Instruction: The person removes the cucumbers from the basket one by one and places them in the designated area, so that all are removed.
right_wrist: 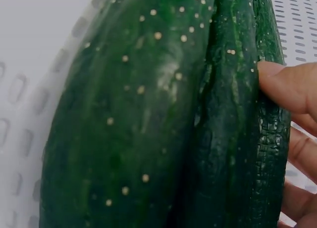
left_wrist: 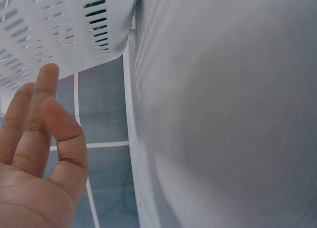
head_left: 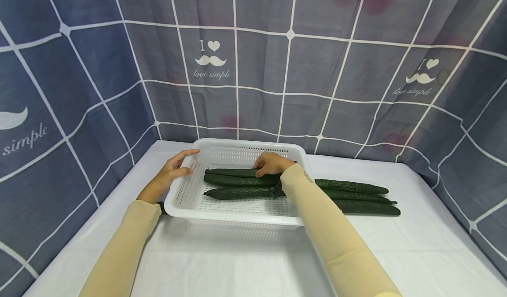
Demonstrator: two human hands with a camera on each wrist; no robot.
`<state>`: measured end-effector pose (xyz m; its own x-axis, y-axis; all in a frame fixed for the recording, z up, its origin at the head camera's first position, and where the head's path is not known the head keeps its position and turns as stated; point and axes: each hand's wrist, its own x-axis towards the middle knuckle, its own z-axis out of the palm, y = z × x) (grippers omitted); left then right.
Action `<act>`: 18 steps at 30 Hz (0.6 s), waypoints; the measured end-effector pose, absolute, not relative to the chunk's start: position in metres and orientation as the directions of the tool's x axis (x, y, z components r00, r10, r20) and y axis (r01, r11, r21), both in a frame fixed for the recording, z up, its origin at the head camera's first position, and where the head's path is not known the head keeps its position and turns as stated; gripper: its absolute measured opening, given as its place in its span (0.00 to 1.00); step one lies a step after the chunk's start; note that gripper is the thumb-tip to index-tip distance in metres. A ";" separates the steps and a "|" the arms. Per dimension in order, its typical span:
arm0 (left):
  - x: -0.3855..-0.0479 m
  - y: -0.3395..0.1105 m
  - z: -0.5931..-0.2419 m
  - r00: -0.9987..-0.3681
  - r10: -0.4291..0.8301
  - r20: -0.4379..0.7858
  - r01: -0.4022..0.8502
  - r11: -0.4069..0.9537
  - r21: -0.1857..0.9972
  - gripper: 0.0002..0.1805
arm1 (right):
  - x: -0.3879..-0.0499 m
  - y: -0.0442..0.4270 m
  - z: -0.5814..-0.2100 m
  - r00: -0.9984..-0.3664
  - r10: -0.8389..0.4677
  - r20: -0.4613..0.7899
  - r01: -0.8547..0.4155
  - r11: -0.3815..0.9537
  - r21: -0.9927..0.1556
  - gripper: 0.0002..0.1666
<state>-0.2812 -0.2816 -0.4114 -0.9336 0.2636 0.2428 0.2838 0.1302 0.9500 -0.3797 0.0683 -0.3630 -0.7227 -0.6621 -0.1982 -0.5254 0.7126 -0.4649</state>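
Note:
Three dark green cucumbers (head_left: 239, 193) lie side by side, lengthwise, in a white perforated basket (head_left: 237, 218). At the rearmost cucumber (head_left: 231, 172), my right hand (head_left: 272, 163) reaches in from above and pinches it. The right wrist view shows the thumb of that hand (right_wrist: 297, 97) on the near side of this cucumber (right_wrist: 272, 139), the other fingers on its far side. My left hand (head_left: 168, 174) touches the basket's left rim, fingers spread and slightly bent; in the left wrist view this hand (left_wrist: 42, 144) is beside the basket wall (left_wrist: 64, 35).
Several more cucumbers (head_left: 366, 207) lie on the white cloth (head_left: 222, 262) to the right of the basket, partly behind my right sleeve (head_left: 336, 240). A grey-blue checked curtain (head_left: 261, 59) hangs behind the table and along both sides.

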 end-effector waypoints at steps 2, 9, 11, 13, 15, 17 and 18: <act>-0.282 -0.281 -0.412 -0.934 0.261 0.244 0.285 0.133 0.949 0.32 | -0.380 0.070 -0.362 -0.719 -0.672 -0.177 -0.534 0.697 -0.479 0.20; -0.282 -0.281 -0.412 -0.928 0.267 0.259 0.299 0.122 0.946 0.32 | -0.380 0.072 -0.359 -0.722 -0.686 -0.094 -0.535 0.639 -0.553 0.18; -0.282 -0.281 -0.412 -0.930 0.265 0.255 0.293 0.116 0.949 0.31 | -0.381 0.072 -0.359 -0.730 -0.678 -0.082 -0.525 0.634 -0.568 0.17; -0.282 -0.281 -0.412 -0.931 0.266 0.249 0.287 0.113 0.951 0.31 | -0.380 0.071 -0.359 -0.736 -0.673 -0.074 -0.525 0.636 -0.566 0.18; -0.282 -0.281 -0.413 -0.931 0.266 0.249 0.287 0.111 0.952 0.31 | -0.380 0.071 -0.359 -0.738 -0.672 -0.066 -0.531 0.638 -0.557 0.18; -0.282 -0.281 -0.413 -0.931 0.267 0.250 0.287 0.109 0.952 0.31 | -0.379 0.070 -0.359 -0.740 -0.670 -0.051 -0.542 0.640 -0.544 0.19; -0.282 -0.281 -0.413 -0.930 0.268 0.250 0.288 0.109 0.952 0.31 | -0.379 0.069 -0.359 -0.744 -0.667 -0.041 -0.544 0.640 -0.542 0.19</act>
